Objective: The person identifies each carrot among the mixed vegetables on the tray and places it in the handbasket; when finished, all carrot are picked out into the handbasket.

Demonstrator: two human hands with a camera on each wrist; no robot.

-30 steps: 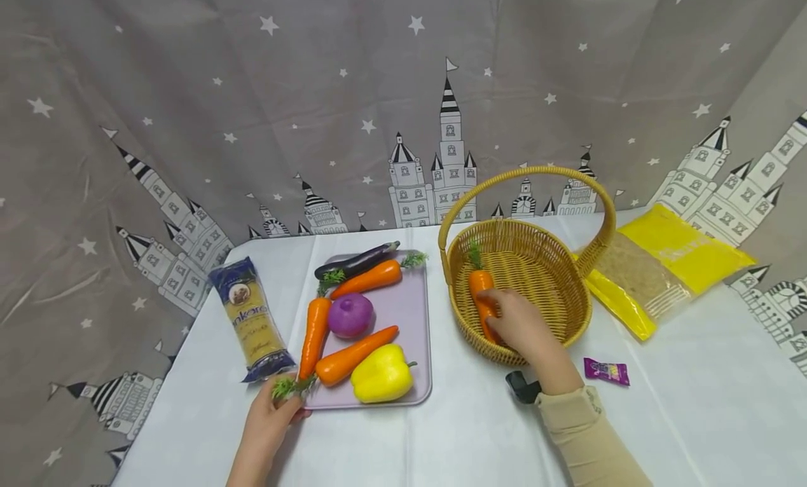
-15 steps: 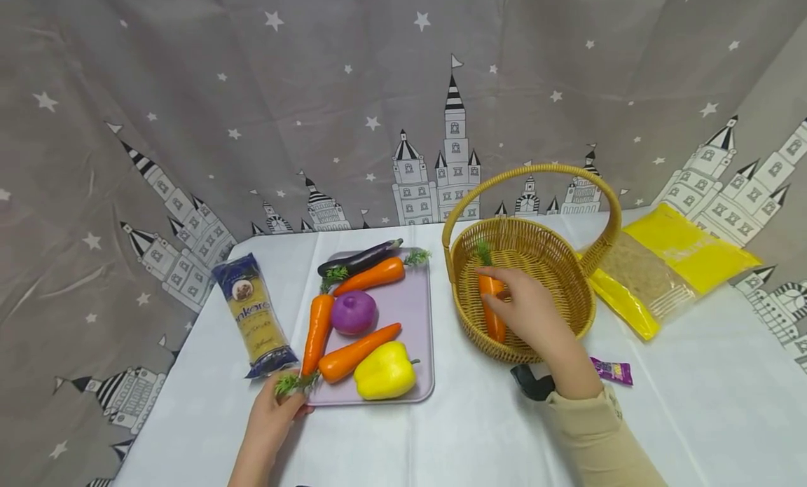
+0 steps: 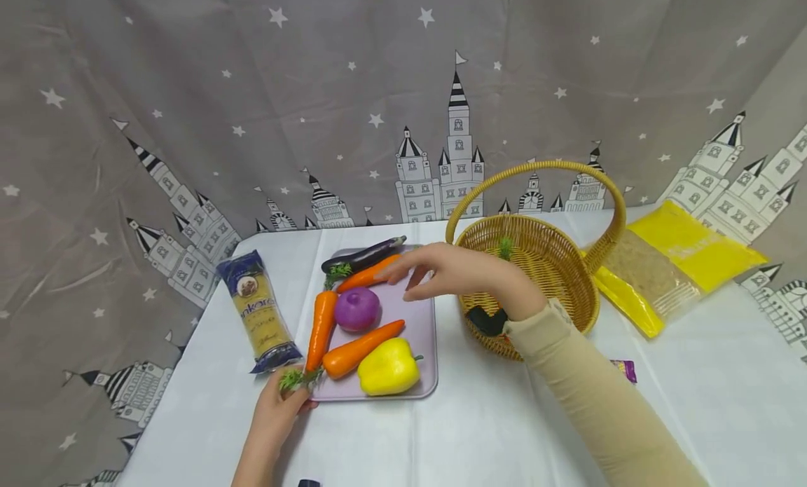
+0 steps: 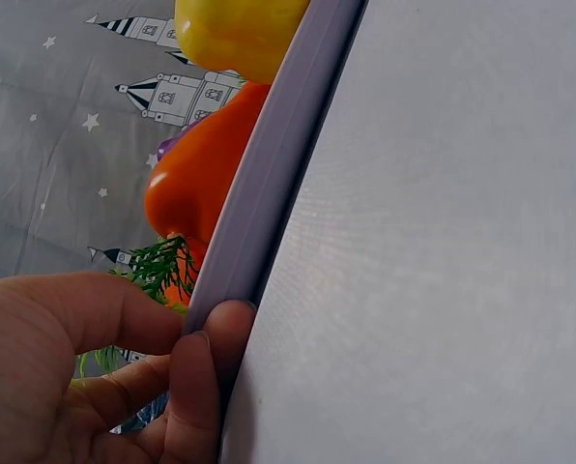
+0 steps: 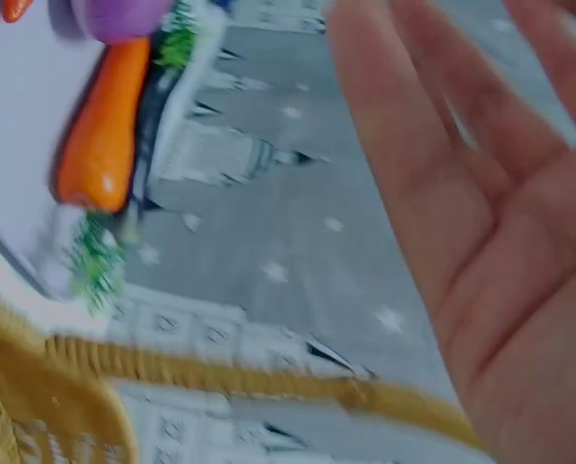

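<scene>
My left hand [image 3: 276, 407] pinches the near left corner of the lilac tray [image 3: 424, 326]; in the left wrist view, thumb and fingers meet at its rim [image 4: 254, 184]. On the tray are a purple onion [image 3: 357, 309], a yellow bell pepper [image 3: 389, 367], an eggplant [image 3: 364, 255] and three carrots, one at the left [image 3: 322, 329], one in front [image 3: 362, 349], one at the back [image 5: 104, 130]. My right hand [image 3: 450, 268] is above the tray's right edge, fingers spread and holding nothing. Inside the wicker basket [image 3: 555, 270], a carrot's green top [image 3: 506, 247] shows; my arm mostly hides its body.
The basket's tall handle [image 3: 536, 166] arches behind my right arm. A pasta pack [image 3: 260, 312] lies left of the tray. Right of the basket are a yellow bag [image 3: 681, 256] and a small purple wrapper [image 3: 625, 369], partly behind my sleeve. A patterned curtain [image 3: 302, 108] hangs behind.
My right hand has let go of the carrot in the basket and moved left over the basket's side to the tray. My left hand stays at the tray's corner.
</scene>
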